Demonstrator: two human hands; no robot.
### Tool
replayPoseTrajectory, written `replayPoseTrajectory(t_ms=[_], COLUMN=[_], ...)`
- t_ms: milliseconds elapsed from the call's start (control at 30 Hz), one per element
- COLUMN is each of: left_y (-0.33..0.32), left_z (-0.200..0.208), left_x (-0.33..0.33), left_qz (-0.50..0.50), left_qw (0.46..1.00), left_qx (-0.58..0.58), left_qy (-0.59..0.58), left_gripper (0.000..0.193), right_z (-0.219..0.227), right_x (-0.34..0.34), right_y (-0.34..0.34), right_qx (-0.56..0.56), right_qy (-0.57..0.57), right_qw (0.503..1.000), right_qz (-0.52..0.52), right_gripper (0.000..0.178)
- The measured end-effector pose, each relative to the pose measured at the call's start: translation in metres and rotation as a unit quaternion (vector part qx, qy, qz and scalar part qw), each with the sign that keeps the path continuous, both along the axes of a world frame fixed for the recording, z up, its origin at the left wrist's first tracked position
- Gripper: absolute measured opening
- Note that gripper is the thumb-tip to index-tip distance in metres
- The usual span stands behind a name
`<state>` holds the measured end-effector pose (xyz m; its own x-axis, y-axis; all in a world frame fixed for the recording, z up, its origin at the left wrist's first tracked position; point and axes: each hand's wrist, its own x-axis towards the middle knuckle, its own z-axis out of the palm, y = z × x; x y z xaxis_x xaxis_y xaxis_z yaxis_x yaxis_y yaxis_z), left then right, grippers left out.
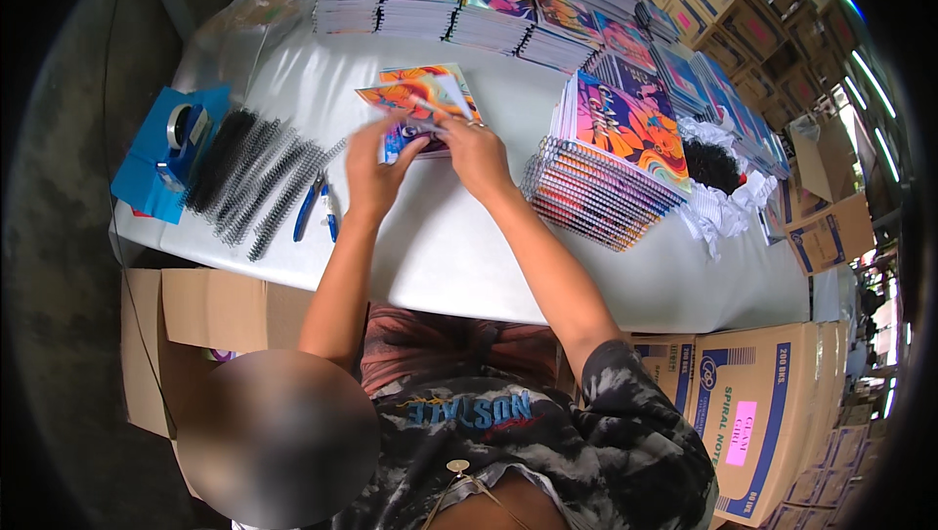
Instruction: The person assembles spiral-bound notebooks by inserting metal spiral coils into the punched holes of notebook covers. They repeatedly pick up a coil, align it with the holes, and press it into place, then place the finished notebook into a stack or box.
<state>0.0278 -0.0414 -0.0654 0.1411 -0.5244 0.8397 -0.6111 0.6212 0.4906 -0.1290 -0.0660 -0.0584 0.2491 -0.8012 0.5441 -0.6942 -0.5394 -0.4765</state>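
Both my hands are over the middle of the white table (430, 256), at a notebook (391, 95) with a bright orange swirled cover. The notebook is tilted and partly blurred, and another colourful cover shows behind it. My left hand (379, 167) closes on its near left edge, thumb pointing inward. My right hand (474, 154) has its fingers bent over the notebook's right side; a ring shows on one finger. Left of my left hand lie many loose black spiral binding coils (278, 173). Blue-handled pliers (309, 210) lie closer to the table's front edge, beside a small blue-and-white tool (330, 215).
A tall stack of spiral-bound notebooks (611, 178) stands at the right. More notebook stacks (418, 17) line the far edge. A tape dispenser (181, 144) sits on blue card at left. Cardboard boxes (757, 413) flank me, and crumpled paper (718, 217) lies at right.
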Motion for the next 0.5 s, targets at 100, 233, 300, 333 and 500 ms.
replayPoseTrajectory(t_ms=[100, 233, 300, 333, 500], left_y=[0.021, 0.043, 0.059, 0.069, 0.105], left_z=[0.024, 0.041, 0.020, 0.005, -0.056], left_x=[0.024, 0.031, 0.033, 0.028, -0.009], left_qz=[0.000, -0.131, -0.230, -0.241, -0.318], left_qw=[0.986, 0.959, 0.900, 0.890, 0.831], left_qx=[0.058, 0.140, 0.229, 0.268, 0.374], left_qy=[0.157, 0.211, 0.290, 0.278, 0.263], left_gripper=[0.083, 0.089, 0.059, 0.041, 0.028], right_z=[0.031, 0.033, 0.020, 0.004, -0.043], right_x=[-0.008, -0.044, -0.063, -0.071, -0.092], right_y=[0.029, 0.081, 0.108, 0.119, 0.150], right_qx=[-0.040, 0.056, 0.119, 0.156, 0.210], right_qy=[-0.251, -0.365, -0.358, -0.356, -0.460], right_qw=[0.967, 0.927, 0.920, 0.911, 0.853], right_qz=[0.019, 0.064, 0.106, 0.135, 0.128], right_gripper=[0.014, 0.015, 0.015, 0.014, 0.015])
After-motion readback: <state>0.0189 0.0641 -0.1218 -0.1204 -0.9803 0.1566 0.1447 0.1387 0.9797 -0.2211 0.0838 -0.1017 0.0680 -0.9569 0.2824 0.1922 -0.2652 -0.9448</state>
